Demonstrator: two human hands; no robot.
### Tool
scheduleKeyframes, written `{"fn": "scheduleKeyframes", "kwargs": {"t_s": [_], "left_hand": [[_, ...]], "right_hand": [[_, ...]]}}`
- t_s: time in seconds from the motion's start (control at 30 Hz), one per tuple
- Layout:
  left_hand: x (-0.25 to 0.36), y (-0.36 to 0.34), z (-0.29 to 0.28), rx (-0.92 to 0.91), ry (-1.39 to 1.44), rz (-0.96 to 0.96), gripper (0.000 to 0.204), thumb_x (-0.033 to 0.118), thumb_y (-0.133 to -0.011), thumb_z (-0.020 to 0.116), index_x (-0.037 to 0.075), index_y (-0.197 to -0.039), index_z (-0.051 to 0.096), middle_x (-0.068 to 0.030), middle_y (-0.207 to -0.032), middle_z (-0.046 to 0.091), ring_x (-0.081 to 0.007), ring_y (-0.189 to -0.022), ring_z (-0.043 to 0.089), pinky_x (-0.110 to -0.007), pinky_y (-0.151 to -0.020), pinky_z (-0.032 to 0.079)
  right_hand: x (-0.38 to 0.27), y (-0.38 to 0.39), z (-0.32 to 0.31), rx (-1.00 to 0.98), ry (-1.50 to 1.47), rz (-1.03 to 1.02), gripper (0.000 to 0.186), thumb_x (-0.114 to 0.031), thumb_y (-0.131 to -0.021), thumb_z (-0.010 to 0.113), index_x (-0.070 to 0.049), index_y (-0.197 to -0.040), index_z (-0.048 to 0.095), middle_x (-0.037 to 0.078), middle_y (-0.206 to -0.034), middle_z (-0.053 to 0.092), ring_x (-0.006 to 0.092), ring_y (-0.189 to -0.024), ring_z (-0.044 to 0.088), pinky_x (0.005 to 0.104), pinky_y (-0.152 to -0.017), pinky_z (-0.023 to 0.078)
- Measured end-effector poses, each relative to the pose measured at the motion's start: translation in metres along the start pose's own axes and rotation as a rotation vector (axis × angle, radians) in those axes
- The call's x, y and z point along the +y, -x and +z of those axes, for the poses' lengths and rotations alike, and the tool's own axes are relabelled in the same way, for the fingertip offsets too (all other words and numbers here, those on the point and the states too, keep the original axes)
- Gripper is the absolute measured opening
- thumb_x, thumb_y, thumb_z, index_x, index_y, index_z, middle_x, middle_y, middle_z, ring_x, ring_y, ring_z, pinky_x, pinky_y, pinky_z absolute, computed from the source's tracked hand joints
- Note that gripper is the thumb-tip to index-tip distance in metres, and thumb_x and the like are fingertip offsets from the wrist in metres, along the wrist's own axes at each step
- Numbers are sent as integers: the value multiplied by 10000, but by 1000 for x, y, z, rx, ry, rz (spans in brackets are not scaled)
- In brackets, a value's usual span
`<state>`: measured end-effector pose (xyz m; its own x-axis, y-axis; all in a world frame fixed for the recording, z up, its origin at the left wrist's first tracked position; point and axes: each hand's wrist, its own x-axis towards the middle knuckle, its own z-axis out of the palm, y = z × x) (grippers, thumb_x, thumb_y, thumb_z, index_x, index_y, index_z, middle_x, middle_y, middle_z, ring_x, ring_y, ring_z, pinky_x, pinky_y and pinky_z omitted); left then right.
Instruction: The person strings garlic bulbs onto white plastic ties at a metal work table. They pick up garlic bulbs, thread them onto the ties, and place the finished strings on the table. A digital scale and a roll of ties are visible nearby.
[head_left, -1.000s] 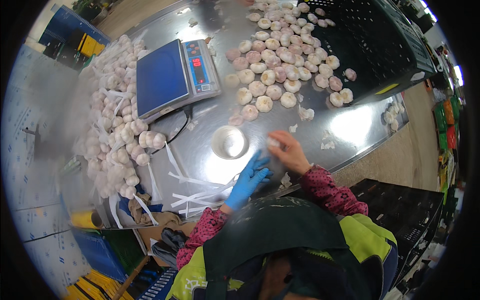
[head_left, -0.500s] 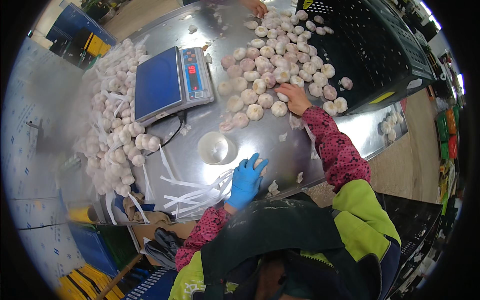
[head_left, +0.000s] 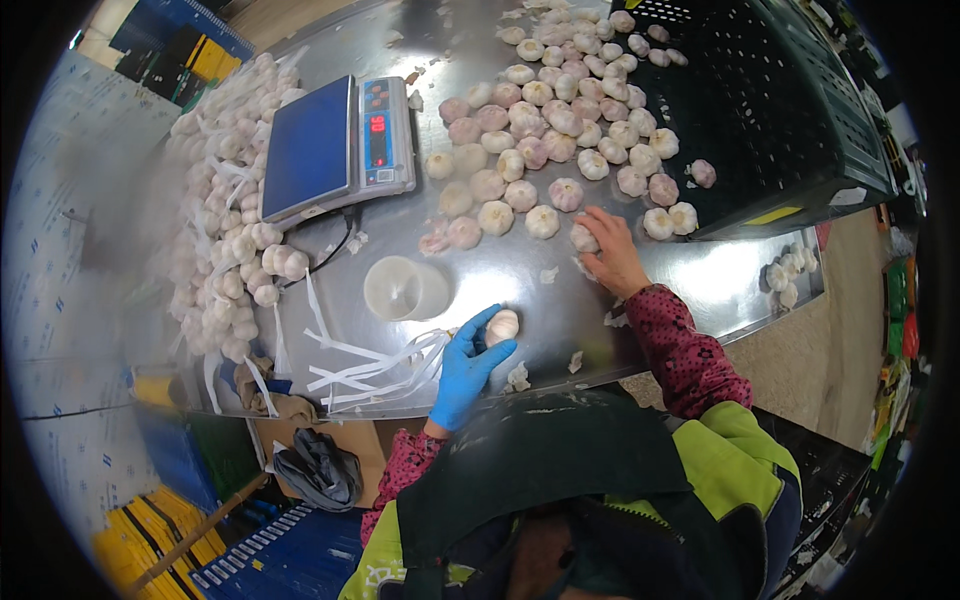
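My left hand [head_left: 468, 368], in a blue glove, curls its fingers and thumb around a garlic bulb [head_left: 503, 326] near the table's front edge. Bare, my right hand [head_left: 617, 258] has its fingers closed on another garlic bulb [head_left: 584, 238], just in front of the loose heap of garlic bulbs [head_left: 533, 152]. White flat ties [head_left: 375, 372] lie fanned out beside my left wrist. A translucent round tub [head_left: 405, 289] stands behind them on the metal table [head_left: 540, 350].
A scale [head_left: 312, 150] with a blue plate and red display stands left of the heap. Bagged garlic [head_left: 225, 260] is piled at the far left. A dark green crate [head_left: 760, 120] borders the heap on the right; a few bulbs [head_left: 790, 272] sit near the right edge.
My right hand has drawn back from the heap with a bulb. My left hand has turned, so its bulb shows more. Another person's hand at the far edge has left the view.
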<state>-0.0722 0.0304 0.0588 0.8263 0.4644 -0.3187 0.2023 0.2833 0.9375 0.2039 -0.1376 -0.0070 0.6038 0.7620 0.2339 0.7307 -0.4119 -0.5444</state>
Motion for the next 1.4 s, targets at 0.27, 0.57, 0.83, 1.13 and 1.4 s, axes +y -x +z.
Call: {"fn": "scheduleKeyframes", "kwargs": {"t_s": [0.27,0.57,0.83,1.13,1.4], "left_hand": [[74,-4,-23,704,-908,611,642,126,-802,828,28,-1377,560,-142,-1343,588,-289,-1248,519,-402,-1068,410],[42,-22,-64,468,-32,416,547,320,-1108,341,5,-1555,318,-117,-1592,365,-219,-1434,371,-371,-1181,298],[40,-34,-87,436,-79,317,577,86,-1005,572,9,-1538,365,-139,-1502,487,-215,-1299,523,-325,-1078,423],[48,-49,-87,315,34,361,769,-42,-890,528,85,-1595,248,-181,-1502,455,-249,-1313,504,-357,-1119,396],[49,-40,-84,378,34,330,595,145,-1025,533,30,-1561,302,-166,-1454,505,-234,-1291,521,-353,-1106,403]], "right_hand": [[-68,-22,-1,-51,-651,418,462,-150,-859,751,-44,-1290,623,70,-1101,697,177,-982,650,306,-877,524],[-238,-63,26,115,-429,-428,572,-151,-815,779,-70,-1349,589,142,-1342,597,303,-1229,559,424,-1038,412],[-219,-64,59,27,-502,-485,573,-61,-803,743,-89,-1354,590,107,-1371,595,310,-1288,527,449,-1066,393],[-52,-74,50,361,67,171,469,-14,-755,638,-50,-1222,653,167,-1263,638,358,-1189,563,435,-1029,450],[-22,-85,8,-26,-450,338,410,-20,-837,624,-74,-1240,674,118,-1333,633,261,-1121,644,408,-931,516]]}}
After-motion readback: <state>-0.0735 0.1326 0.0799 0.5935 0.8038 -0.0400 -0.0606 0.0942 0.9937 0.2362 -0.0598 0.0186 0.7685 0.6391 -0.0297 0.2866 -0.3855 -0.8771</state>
